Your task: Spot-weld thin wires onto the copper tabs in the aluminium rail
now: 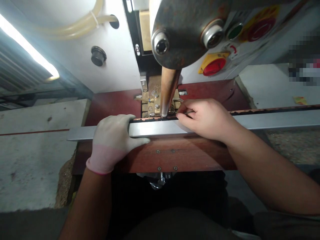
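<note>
One long, smooth silvery bar (155, 128)

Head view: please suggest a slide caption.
Gloved left hand on a silvery bar, bare right hand beside a copper-coloured rod.

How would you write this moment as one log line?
left grip: gloved, holding silver bar | right grip: bare, pinching thin piece beside copper-coloured rod

Metal and cloth
We see a smooth metal strip (155, 128), glossy coppery rod (168, 86) and, left, a matt cloth glove (110, 133).
</note>
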The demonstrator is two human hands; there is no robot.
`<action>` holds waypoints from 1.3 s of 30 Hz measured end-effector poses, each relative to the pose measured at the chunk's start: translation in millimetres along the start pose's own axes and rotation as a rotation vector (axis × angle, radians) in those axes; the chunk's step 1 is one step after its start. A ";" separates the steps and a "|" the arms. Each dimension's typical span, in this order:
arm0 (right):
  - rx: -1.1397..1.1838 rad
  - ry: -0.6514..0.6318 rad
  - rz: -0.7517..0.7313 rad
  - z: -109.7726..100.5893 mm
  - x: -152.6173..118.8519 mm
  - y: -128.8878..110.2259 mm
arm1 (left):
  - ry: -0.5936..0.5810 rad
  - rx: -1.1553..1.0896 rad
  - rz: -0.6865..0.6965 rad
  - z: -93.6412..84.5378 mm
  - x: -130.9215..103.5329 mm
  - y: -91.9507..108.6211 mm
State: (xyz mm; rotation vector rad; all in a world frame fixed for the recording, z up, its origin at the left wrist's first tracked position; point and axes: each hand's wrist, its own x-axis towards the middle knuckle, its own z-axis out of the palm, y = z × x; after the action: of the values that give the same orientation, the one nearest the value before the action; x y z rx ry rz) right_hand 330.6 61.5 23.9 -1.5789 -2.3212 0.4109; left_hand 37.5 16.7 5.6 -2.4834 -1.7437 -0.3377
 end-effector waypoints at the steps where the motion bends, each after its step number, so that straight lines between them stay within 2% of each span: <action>1: 0.000 0.002 -0.003 -0.2 -0.5 0.2 | 0.000 0.007 -0.011 0.0 -1.4 -2.2; 12: 0.003 -0.001 -0.013 -1.5 -1.9 0.4 | -0.004 0.025 -0.030 -0.6 -1.0 1.3; 16: 0.003 -0.019 -0.006 -4.9 -3.1 -1.2 | 0.018 0.028 -0.020 1.2 -10.1 2.7; 18: 0.000 -0.015 -0.008 -7.0 -4.9 -2.3 | 0.067 0.028 -0.004 3.9 -19.6 5.5; 22: -0.002 0.028 -0.034 -8.4 -9.5 -4.3 | 0.239 0.057 0.011 11.0 -38.3 12.1; 24: -0.013 0.040 -0.045 -8.1 -11.3 -4.9 | 0.276 0.066 0.014 13.4 -42.7 13.8; 32: 0.040 0.091 -0.091 -8.6 -14.6 -7.1 | 0.282 0.081 0.029 12.5 -41.3 13.7; 39: 0.048 0.126 -0.235 -2.9 -20.2 -13.1 | 0.305 0.090 0.042 20.4 -35.1 32.4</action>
State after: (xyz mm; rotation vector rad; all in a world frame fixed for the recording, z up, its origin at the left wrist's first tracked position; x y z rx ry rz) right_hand 327.7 38.2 30.1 -1.2525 -2.3450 0.2986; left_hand 59.1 -22.7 -20.5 -2.2614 -1.5475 -0.5846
